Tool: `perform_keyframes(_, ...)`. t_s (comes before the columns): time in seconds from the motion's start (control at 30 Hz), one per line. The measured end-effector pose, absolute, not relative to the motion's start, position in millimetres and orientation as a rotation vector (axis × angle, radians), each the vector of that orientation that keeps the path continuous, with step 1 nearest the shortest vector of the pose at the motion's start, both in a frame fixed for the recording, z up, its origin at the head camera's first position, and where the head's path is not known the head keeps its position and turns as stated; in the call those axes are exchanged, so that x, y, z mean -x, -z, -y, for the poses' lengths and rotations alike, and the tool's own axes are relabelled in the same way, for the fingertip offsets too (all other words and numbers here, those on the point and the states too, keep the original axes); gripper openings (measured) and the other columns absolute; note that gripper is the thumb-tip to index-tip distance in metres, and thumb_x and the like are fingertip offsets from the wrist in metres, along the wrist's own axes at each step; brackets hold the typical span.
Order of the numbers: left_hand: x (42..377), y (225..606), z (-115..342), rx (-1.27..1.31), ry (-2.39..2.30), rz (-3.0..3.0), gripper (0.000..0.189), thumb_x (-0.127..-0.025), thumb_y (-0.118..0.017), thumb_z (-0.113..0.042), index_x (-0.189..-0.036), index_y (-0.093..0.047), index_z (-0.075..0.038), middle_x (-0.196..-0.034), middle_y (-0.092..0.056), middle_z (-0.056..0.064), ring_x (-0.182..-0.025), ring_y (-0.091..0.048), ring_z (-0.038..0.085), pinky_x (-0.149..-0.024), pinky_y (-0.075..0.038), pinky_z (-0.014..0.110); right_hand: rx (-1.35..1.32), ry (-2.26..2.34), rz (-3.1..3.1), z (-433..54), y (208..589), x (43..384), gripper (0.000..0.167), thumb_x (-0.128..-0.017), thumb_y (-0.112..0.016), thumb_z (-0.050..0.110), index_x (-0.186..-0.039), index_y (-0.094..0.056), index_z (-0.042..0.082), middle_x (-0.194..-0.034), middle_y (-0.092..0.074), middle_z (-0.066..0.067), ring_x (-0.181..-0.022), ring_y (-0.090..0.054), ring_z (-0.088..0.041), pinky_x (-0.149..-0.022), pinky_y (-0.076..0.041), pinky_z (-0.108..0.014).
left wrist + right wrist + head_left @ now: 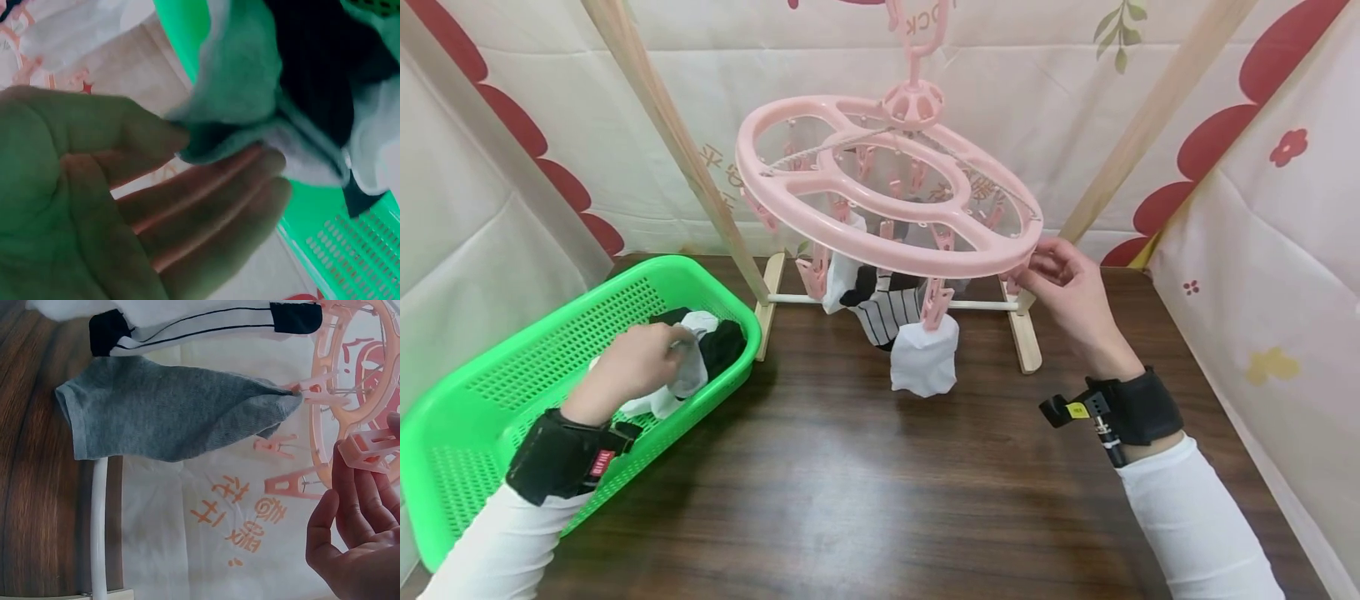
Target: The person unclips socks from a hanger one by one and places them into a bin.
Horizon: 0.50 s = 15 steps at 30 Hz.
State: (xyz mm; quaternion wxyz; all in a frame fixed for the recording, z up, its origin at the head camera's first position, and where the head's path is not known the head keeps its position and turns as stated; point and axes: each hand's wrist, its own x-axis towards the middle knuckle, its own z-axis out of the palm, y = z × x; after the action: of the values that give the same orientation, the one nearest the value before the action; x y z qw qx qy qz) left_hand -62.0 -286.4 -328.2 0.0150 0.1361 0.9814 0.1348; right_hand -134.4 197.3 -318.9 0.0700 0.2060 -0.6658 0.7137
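Observation:
Over the green basket (557, 350), my left hand (638, 360) pinches a light grey sock (691, 367) by its edge. The left wrist view shows the sock's cloth (240, 69) between thumb and fingers. My right hand (1071, 292) is at the right rim of a pink oval drying hanger (820, 225). In the right wrist view, its fingers hold a pink clothes peg (369, 450) on that rim. A grey sock (169, 412) hangs from another peg nearby. White sock (925, 358) and striped sock (887, 315) hang below the hanger.
Black socks (722, 346) and white ones lie in the basket. A wooden stand with slanted posts (662, 108) and a white crossbar (981, 305) stands behind the hanger. Printed cloth (1030, 67) surrounds the brown table (850, 483).

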Motion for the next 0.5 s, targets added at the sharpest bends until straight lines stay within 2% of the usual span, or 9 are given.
perform_keyframes(0.2, 52, 333, 257, -0.42, -0.321, -3.129, 0.03, -0.089, -0.056, -0.006, -0.114, -0.062, 0.01, -0.112, -0.054, 0.033, -0.093, -0.056, 0.045, -0.073, -0.048, 0.052, -0.631, -2.178, 1.97, -197, 318, 134, 0.024, -0.09, -0.062, -0.003, -0.113, -0.062, 0.005, -0.096, -0.071, -0.005, -0.082, -0.068, -0.013, -0.076, -0.05, -0.022)
perform_keyframes(0.27, 49, 334, 246, -0.419, -0.297, -3.186, 0.031, -0.088, -0.061, -0.009, -0.114, -0.061, 0.01, -0.113, -0.053, 0.032, -0.093, -0.056, 0.045, -0.07, -0.049, 0.053, -0.638, -2.193, 1.955, -197, 318, 134, 0.025, -0.09, -0.062, -0.004, -0.113, -0.062, 0.004, -0.096, -0.071, -0.005, -0.082, -0.067, -0.014, -0.077, -0.05, -0.022)
perform_keyframes(0.43, 46, 339, 222, -0.516, -0.249, -3.369, 0.022, -0.083, -0.07, -0.011, -0.099, -0.064, 0.003, -0.082, -0.057, 0.018, -0.069, -0.057, 0.037, -0.051, -0.046, 0.047, -0.652, -2.199, 1.945, -195, 319, 133, 0.026, -0.091, -0.06, -0.005, -0.115, -0.062, 0.004, -0.097, -0.071, -0.006, -0.082, -0.067, -0.014, -0.08, -0.05, -0.024)
perform_keyframes(0.5, 48, 343, 213, -0.575, -0.222, -3.426, 0.019, -0.08, -0.072, -0.012, -0.093, -0.064, 0.0, -0.073, -0.056, 0.014, -0.06, -0.056, 0.034, -0.048, -0.043, 0.045, -0.65, -2.189, 1.948, -194, 319, 133, 0.026, -0.091, -0.06, -0.005, -0.115, -0.062, 0.005, -0.096, -0.071, -0.006, -0.082, -0.067, -0.015, -0.08, -0.05, -0.024)
